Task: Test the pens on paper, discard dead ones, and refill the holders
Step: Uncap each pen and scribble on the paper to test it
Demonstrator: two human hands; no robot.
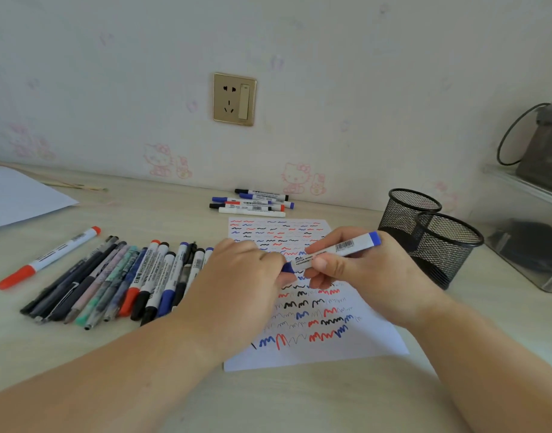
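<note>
— Where is the pen being tested?

— A blue whiteboard marker [331,252] sits between both hands, just above the test paper [315,335]. The right hand [359,270] has thumb and fingers curled round the white barrel, its blue end pointing up and right. The left hand [246,276] pinches the blue cap end at the marker's lower left tip; I cannot tell whether the cap is on or partly off.

— And the paper?

— It lies flat on the table [143,214], covered in rows of red, blue and black squiggles, partly under both hands.

— The other pens?

— A row of pens and markers [118,279] lies side by side on the table left of the paper, touching one another, partly hidden by the left hand. A red-capped marker [49,256] lies alone, left of that row. A small pile of markers [252,202] rests near the wall, just beyond the paper's far edge.

— The holders?

— Two black mesh pen holders [431,235] stand upright right of the paper, touching each other, near the right hand. No pens show above their rims.

— Anything else?

— A blank white sheet [21,198] at the far left, a wall socket [234,99] above the pile, and a clear tray [527,254] at the right edge.
</note>
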